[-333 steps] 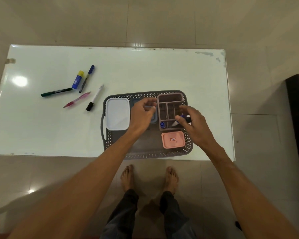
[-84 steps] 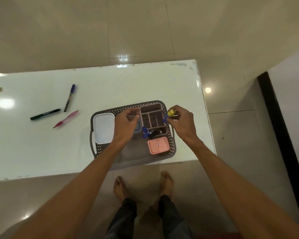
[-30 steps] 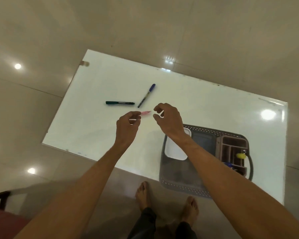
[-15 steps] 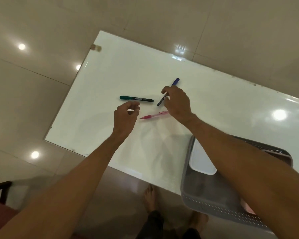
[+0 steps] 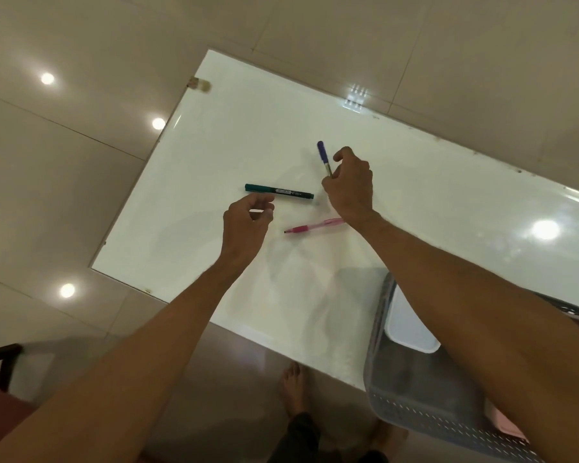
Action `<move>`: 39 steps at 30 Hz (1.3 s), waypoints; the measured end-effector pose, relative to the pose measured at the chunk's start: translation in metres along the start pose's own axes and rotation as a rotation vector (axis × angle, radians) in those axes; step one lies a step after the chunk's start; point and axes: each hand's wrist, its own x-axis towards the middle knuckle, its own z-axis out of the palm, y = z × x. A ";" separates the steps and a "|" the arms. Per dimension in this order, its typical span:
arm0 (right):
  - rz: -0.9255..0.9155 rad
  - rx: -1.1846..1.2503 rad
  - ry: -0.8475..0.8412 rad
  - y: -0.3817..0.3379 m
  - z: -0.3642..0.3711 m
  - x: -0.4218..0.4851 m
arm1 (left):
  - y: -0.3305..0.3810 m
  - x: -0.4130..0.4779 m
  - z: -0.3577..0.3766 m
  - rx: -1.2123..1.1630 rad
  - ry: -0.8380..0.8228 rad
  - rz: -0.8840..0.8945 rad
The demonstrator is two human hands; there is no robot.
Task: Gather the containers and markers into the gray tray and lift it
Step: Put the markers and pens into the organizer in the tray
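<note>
Your right hand [image 5: 348,187] is clamped on the blue marker [image 5: 323,156]. Its fingers are curled round the lower barrel, and the capped end sticks up and away from you, clear of the bench [image 5: 214,145]. Your left hand [image 5: 246,223] hovers just this side of the green marker [image 5: 279,191]. Its fingers are loosely curled, with a gap between thumb and fingertips, and it holds nothing.

The green marker lies flat on the bench, running left to right. The pink pen [image 5: 310,227] also lies flat, between your two hands, with its far end hidden under your right wrist. The two are near each other but do not touch.

The gray tray [image 5: 408,412] sits at the near right of the bench, well apart from the markers. Your right forearm crosses over it and hides much of the inside. Beside the forearm you can see a white-lidded container [image 5: 408,329] in the tray, and a pink container [image 5: 507,426] shows as a sliver under your arm.

Count: three writing things outside the tray (one blue, one green, one pink), one tray, and two containers visible in it.

Around the bench is glossy tiled floor [image 5: 81,195] with light spots on it. A dark frame [image 5: 0,362] stands at the left edge, and a bare foot [image 5: 293,385] shows below.
</note>
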 end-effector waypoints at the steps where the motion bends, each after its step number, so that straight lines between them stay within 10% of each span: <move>1: -0.037 0.010 -0.031 -0.004 0.000 -0.001 | 0.000 -0.001 -0.002 -0.008 0.006 -0.004; 11: -0.237 -0.045 -0.140 -0.046 0.010 -0.008 | -0.008 0.011 -0.027 0.031 0.068 0.056; 26: -0.213 0.014 0.032 -0.016 -0.008 -0.006 | -0.011 0.069 0.009 0.870 -0.007 0.486; 39: -0.071 0.331 0.138 0.003 -0.122 -0.078 | 0.075 -0.037 0.024 0.255 -0.116 0.478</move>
